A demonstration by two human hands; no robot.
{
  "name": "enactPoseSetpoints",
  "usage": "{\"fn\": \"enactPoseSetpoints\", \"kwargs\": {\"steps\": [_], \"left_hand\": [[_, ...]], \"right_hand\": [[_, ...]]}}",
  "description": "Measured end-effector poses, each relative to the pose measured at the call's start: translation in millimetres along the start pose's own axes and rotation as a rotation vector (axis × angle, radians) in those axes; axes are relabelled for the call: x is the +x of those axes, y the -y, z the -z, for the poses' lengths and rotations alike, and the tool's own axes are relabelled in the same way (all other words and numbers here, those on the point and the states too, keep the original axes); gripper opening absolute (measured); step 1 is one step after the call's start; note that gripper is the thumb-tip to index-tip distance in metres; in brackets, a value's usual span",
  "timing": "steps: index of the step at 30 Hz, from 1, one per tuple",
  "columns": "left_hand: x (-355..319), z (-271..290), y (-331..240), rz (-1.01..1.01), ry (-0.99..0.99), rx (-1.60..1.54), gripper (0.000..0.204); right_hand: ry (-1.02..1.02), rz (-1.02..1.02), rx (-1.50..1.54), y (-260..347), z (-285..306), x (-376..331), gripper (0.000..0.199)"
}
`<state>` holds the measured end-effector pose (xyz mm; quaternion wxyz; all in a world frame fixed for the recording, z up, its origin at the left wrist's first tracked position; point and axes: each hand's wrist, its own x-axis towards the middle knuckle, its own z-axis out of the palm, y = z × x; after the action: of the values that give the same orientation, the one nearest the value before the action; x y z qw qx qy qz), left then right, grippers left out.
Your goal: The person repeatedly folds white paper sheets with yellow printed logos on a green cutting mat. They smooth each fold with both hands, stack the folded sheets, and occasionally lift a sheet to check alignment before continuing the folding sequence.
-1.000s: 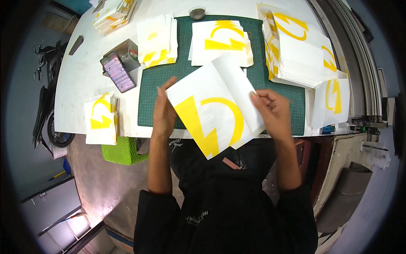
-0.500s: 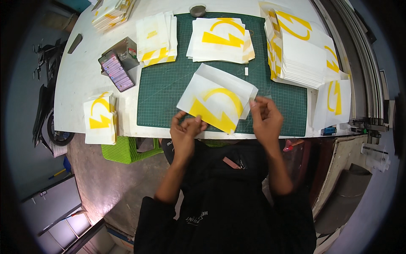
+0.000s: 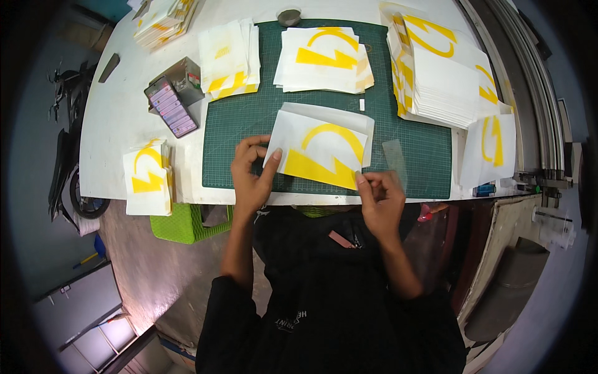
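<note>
A white paper envelope (image 3: 321, 149) with a yellow printed shape is held over the green cutting mat (image 3: 230, 143), its back panel showing above the front one. My left hand (image 3: 252, 174) grips its left edge, thumb on the front face and fingers behind. At the lower right corner, my right hand (image 3: 382, 198) pinches the paper between thumb and fingers. Beside the right hand, a clear strip (image 3: 394, 161) lies on the mat. Farther back on the mat rests a pile of similar printed envelopes (image 3: 321, 62).
Stacks of printed paper stand at the back left (image 3: 229, 59), far left corner (image 3: 165, 23), near left (image 3: 147, 177) and right (image 3: 442, 81). A phone (image 3: 170, 107) leans on a grey box (image 3: 187, 78). A small round dish (image 3: 289, 17) sits behind the mat. Metal rails (image 3: 529, 81) line the right side.
The envelope has turned nearly level. My left hand has shifted up and left to its side edge; my right hand has come down to its lower right corner. The clear strip now shows on the mat.
</note>
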<state>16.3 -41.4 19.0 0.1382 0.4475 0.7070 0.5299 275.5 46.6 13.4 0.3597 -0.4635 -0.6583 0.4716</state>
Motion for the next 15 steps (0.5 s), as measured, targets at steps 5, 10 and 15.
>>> {"fn": "enactPoseSetpoints", "kwargs": {"steps": [5, 10, 15], "left_hand": [[-23, -28, 5, 0.199, -0.112, -0.316, 0.018], [-25, -43, -4, 0.301, -0.160, -0.318, 0.018], [-20, -37, -19, 0.224, -0.032, -0.259, 0.042]], "right_hand": [[0.056, 0.217, -0.014, -3, 14, 18, 0.041], [0.082, 0.232, -0.050, -11, 18, 20, 0.059], [0.116, -0.177, -0.110, 5, 14, 29, 0.059]]}}
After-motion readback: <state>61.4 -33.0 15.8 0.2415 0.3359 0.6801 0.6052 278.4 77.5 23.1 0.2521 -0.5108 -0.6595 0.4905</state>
